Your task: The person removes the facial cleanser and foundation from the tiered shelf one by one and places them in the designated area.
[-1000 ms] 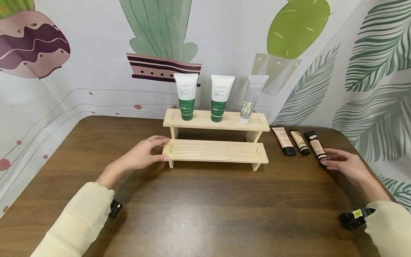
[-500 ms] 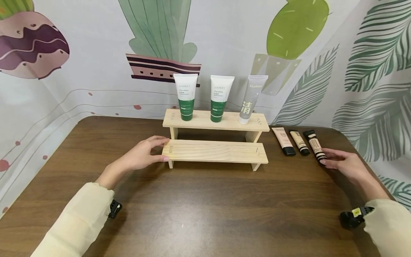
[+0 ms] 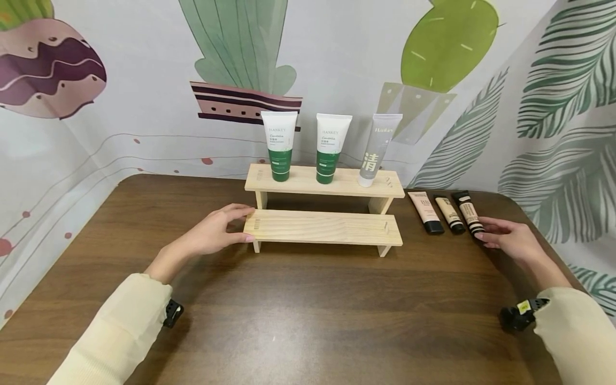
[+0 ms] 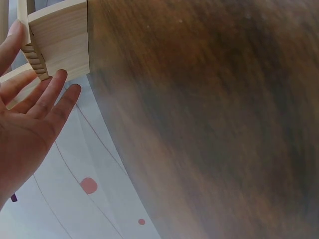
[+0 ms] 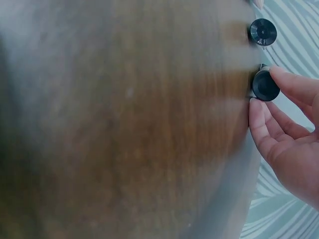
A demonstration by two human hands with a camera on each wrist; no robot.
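My left hand (image 3: 212, 231) holds the left end of the lower step of a pale wooden two-step display stand (image 3: 322, 225). Its thumb lies at the front corner and its fingers at the back corner, while the other fingers extend loosely in the left wrist view. At the table's right, my right hand (image 3: 512, 240) pinches the black-capped end of a beige-and-black striped cosmetic tube (image 3: 469, 212) lying on the table. The right wrist view shows thumb and fingers on opposite sides of its black cap (image 5: 266, 85). A smaller beige tube (image 3: 449, 213) lies just left of it.
A pink BB cream tube (image 3: 425, 209) lies between the stand and the smaller tube. On the upper step stand two white-and-green tubes (image 3: 280, 147) and a grey tube (image 3: 377, 149). A patterned cloth (image 3: 159, 107) hangs behind the brown wooden table (image 3: 308, 310).
My right hand has shifted left and slightly away from me, sliding the striped tube closer to the smaller beige one. The left hand and the stand stay in place.
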